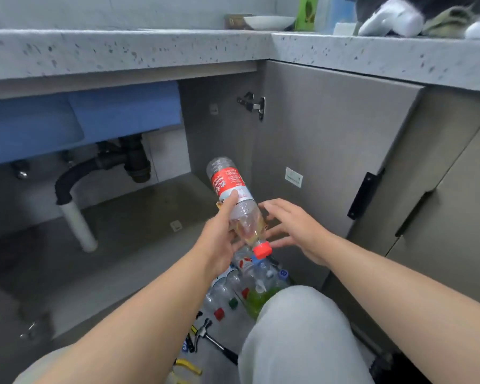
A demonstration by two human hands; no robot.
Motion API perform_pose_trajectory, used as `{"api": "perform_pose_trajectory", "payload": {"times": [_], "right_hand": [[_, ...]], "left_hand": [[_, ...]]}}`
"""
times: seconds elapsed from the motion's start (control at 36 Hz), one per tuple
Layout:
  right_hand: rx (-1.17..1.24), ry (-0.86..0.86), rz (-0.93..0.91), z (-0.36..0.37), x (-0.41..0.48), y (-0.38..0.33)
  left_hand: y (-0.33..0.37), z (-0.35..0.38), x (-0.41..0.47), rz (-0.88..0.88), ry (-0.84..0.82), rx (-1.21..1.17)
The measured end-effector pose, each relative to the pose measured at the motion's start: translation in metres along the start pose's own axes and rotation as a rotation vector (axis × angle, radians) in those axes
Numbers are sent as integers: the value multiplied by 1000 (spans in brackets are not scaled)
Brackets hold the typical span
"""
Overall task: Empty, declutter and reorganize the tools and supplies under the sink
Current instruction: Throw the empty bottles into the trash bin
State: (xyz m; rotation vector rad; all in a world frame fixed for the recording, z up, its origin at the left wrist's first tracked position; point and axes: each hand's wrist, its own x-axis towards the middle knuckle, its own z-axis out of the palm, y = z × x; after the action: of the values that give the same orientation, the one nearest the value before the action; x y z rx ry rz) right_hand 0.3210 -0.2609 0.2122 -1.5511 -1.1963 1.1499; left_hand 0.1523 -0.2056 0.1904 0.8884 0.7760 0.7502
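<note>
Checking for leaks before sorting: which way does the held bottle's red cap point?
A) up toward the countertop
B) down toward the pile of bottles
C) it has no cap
B: the left hand grips the red-label bottle tilted, its red cap lowest, just above the bottle pile, with yellowish liquid pooled at the neck.

Speckled grey countertop (150, 48) at 12 o'clock; blue sink basin (81, 117) w/ black drain pipe (135, 159) at 10; open grey cabinet door (330, 139) at 2.

The drain pipe (133, 159) hangs back left in the cabinet (150, 212), its open door (330, 151) to the right. Bottles (250, 286) lie on the floor (214, 370) before it, a hammer (216, 343) nearer.
</note>
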Motion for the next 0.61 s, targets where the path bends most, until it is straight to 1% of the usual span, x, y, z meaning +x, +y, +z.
{"api": "perform_pose_trajectory", "payload": {"times": [0.06,0.17,0.25,0.33,0.42,0.53,0.61], "right_hand": [[35,-33,15,-9,-16,2],[30,-59,49,-31,-47,14],[52,-78,130,-57,-72,24],[4,-91,229,-90,-105,36],[-26,-68,345,-124,-141,51],[-14,-43,514,-166,-196,79],[-22,12,664,-189,-237,102]], "left_hand": [[-1,17,-8,-16,0,61],[-8,52,-21,-114,-122,216],[-18,75,-26,-174,-170,324],[-32,97,-32,-259,-162,423],[-47,118,-34,-338,-159,446],[-70,145,-32,-342,-40,414],[-89,159,-33,-320,-13,485]]}}
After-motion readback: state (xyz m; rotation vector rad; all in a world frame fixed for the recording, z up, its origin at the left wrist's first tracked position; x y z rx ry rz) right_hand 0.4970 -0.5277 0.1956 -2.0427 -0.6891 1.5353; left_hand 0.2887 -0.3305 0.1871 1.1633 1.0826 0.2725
